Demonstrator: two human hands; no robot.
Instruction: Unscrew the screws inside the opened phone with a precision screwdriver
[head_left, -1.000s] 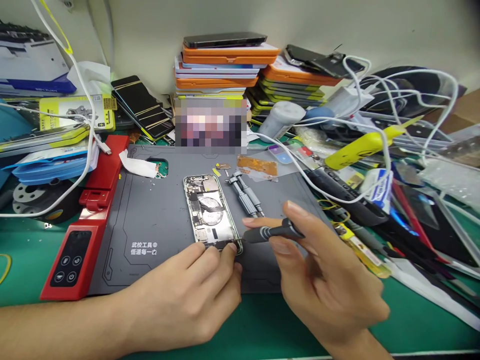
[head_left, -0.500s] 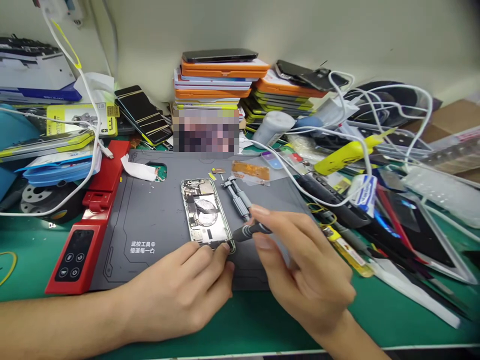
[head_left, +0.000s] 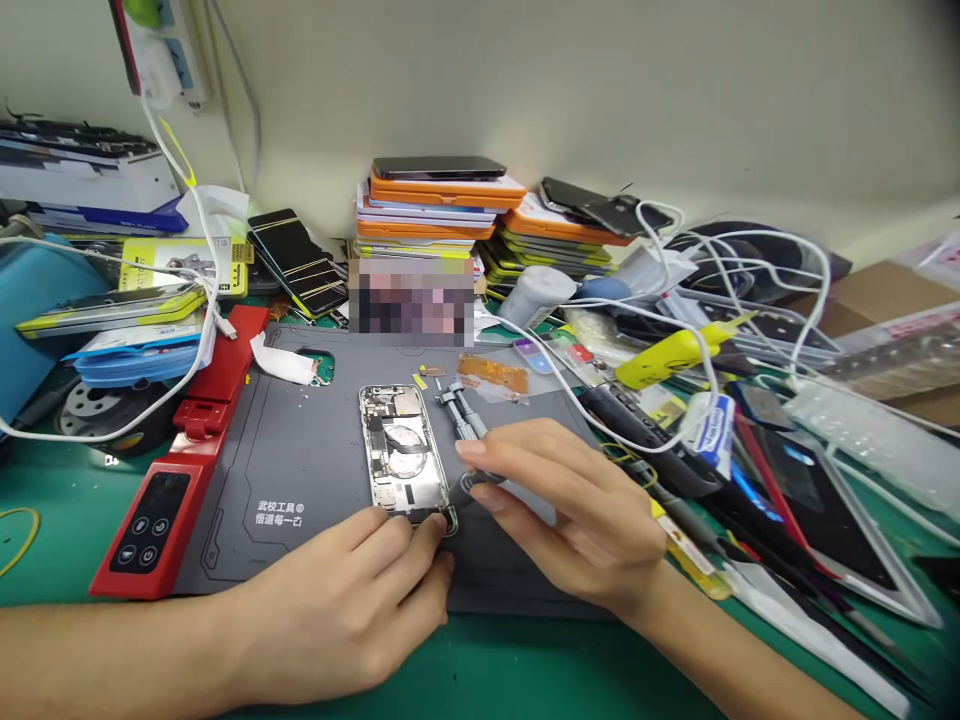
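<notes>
An opened phone [head_left: 406, 462] lies on the grey mat [head_left: 322, 450], its inner parts and a round coil showing. My left hand [head_left: 367, 590] holds the phone's near end, fingertips pressed on the lower edge and the thumb by the corner. In my right hand [head_left: 570, 515] a small dark screwdriver [head_left: 463, 490] is pinched between thumb and fingers. Its front end points at the phone's lower right corner; I cannot make out the tip. Just beyond my right fingers lie grey screwdriver-like tools [head_left: 460, 412] on the mat.
A red device with touch buttons [head_left: 142, 525] borders the mat on the left. An orange flex sheet [head_left: 493, 376] and a white tissue strip [head_left: 283, 362] lie on the mat. Behind stand stacked orange boxes [head_left: 442, 190]. White cables [head_left: 705, 360], a yellow bottle [head_left: 675, 355] and tools crowd the right.
The camera view has tilted upward and shifted slightly. My right fingers have moved along the screwdriver's handle, covering more of it. My left hand stays on the phone.
</notes>
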